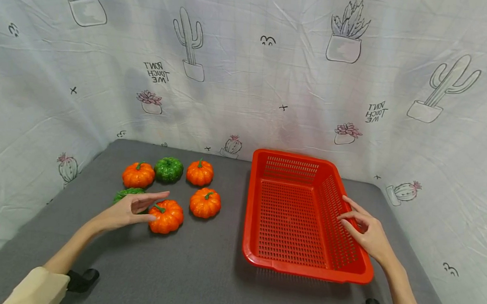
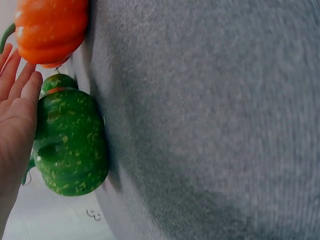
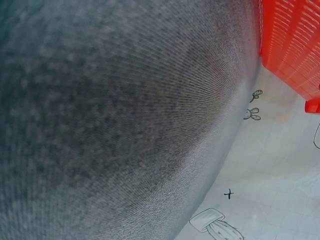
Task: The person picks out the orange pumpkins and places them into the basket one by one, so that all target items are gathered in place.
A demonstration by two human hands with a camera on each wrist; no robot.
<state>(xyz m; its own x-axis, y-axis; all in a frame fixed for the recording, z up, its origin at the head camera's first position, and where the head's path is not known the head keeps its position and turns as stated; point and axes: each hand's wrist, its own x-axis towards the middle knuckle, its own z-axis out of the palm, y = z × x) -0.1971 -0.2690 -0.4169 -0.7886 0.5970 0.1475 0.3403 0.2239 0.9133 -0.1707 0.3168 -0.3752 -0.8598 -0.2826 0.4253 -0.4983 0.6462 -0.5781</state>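
- Left hand (image 1: 131,206): fingers loosely spread and mostly straight, holding nothing. It hovers between the near green pumpkin (image 1: 126,194) and the near orange pumpkin (image 1: 166,216); fingertips sit right at that orange one's stem side. Can't tell if they touch.
- Left wrist view: palm (image 2: 15,125) is just beside the green pumpkin (image 2: 70,142), with an orange pumpkin (image 2: 50,30) above it in frame.
- Pumpkin cluster on the grey table (image 1: 188,268), left half: back row is orange pumpkin (image 1: 138,174), green pumpkin (image 1: 168,168), orange pumpkin (image 1: 199,172). Front row adds another orange pumpkin (image 1: 205,203), near the one by the hand but apart from it.
- Red basket (image 1: 287,264): perforated plastic, nothing in it, sits on the table to the right of the pumpkins, well apart from them.
- Right hand (image 1: 367,232): fingers relaxed, slightly curled, resting on the basket's right wall and rim. Not gripping it.
- Right wrist view: only table cloth and a corner of the basket (image 3: 292,45); hand not visible there.
- Backdrop: white cloth with cactus print (image 1: 248,69) around the table.
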